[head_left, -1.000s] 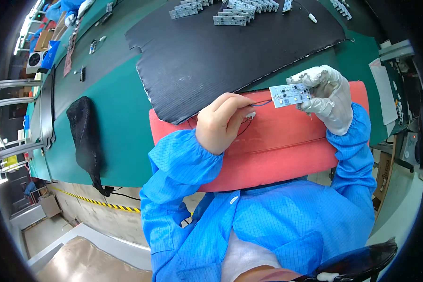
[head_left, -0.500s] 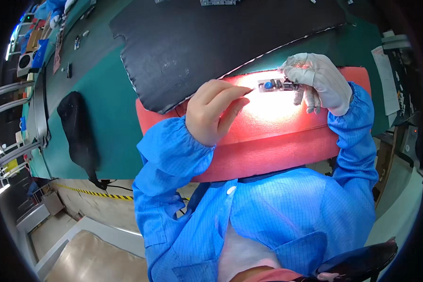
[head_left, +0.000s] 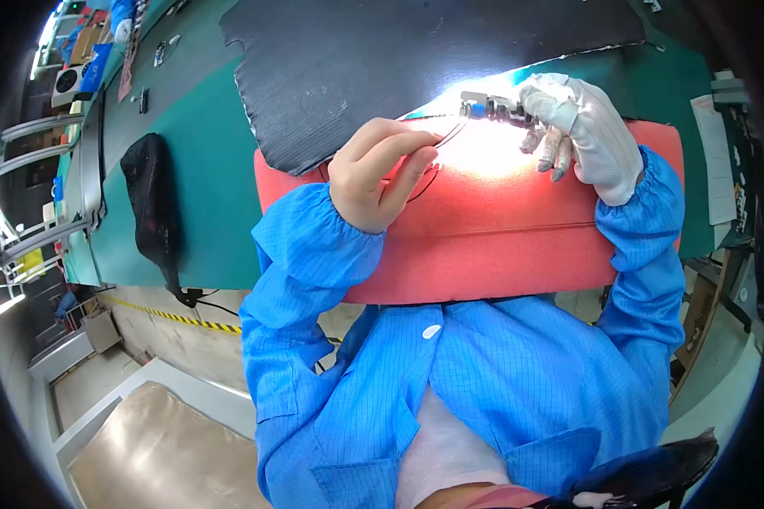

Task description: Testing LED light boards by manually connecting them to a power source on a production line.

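Observation:
My left hand (head_left: 378,174) is bare, with thumb and fingers pinched together around a thin dark wire (head_left: 453,135). One end of the wire reaches up to the left end of a small circuit board (head_left: 491,109); whether it touches is lost in the glare. More dark wire loops down below the fingertips. My right hand (head_left: 579,127), in a white glove with dirty fingertips, grips the board's right end. Dark components and a blue one stand on the board. Both hands are over a red padded cushion (head_left: 501,246), brightly lit beneath the board.
A black sheet (head_left: 356,68) with a ragged edge covers the back of the green tabletop (head_left: 204,220). On the left lies a black cloth-like bundle (head_left: 151,204) with a cable. Papers (head_left: 715,161) lie at the right edge. Small parts (head_left: 161,53) sit far left.
The board has moved slightly up and is tilted differently in the gloved hand. My left hand has shifted a little left and up, and the wire now shows more clearly.

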Demonstrator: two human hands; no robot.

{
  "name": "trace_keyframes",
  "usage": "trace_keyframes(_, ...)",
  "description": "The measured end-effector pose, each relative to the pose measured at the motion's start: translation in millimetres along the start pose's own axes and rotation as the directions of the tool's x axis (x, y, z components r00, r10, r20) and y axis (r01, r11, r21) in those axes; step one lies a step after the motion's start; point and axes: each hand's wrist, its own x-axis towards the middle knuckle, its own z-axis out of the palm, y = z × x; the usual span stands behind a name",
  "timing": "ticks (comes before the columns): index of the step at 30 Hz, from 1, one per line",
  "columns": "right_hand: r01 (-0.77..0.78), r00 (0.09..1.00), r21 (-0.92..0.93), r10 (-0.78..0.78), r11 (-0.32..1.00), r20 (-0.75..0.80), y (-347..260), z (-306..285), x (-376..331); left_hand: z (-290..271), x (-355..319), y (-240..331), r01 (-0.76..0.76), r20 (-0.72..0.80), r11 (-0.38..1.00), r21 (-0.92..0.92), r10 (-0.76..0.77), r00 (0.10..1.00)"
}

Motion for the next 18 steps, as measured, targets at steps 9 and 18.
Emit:
trace_keyframes(9,-0.024,0.999,0.074,0.021,0.997,0.043,-8.5,-0.8,-6.5,5.6,-8.7,0.6,0.037,0.083,0.992,0.125,-0.048,0.995)
trace_keyframes(18,-0.115,0.990,0.047,0.110,0.992,0.091,-18.3,-7.0,-7.9,-68.9,24.3,-51.0,0.327,-0.489,0.812,-0.483,-0.560,0.668)
